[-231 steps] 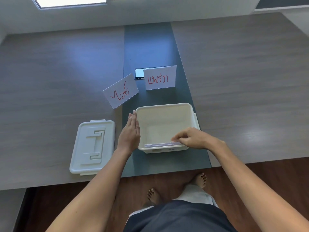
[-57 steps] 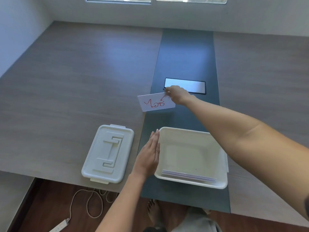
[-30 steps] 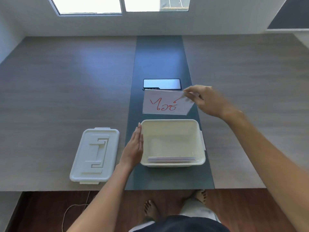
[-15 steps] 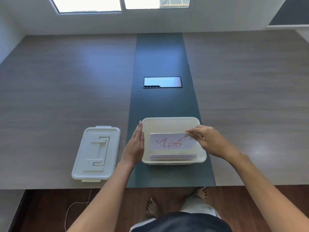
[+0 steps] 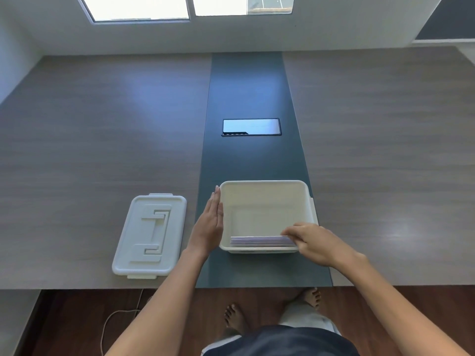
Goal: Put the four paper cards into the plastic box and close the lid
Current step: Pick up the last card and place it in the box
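Observation:
The white plastic box (image 5: 264, 187) stands open on the dark centre strip near the table's front edge. Several paper cards (image 5: 257, 241) stand on edge against its near wall, only their top edges showing. My right hand (image 5: 312, 241) reaches over the box's near right corner, its fingertips pinched on the right end of the cards. My left hand (image 5: 209, 224) lies flat with straight fingers against the box's left outer wall. The white lid (image 5: 150, 236) lies flat on the table to the left of the box.
A black-framed panel (image 5: 251, 127) is set in the dark strip beyond the box. The table's front edge (image 5: 102, 288) runs just below the lid. Below it are my bare feet (image 5: 235, 318) on a wooden floor and a pale cable (image 5: 115, 317).
My right hand has pushed the red-lettered card down against the other cards at the box's near wall; its writing no longer shows. My left hand has stayed on the box's side.

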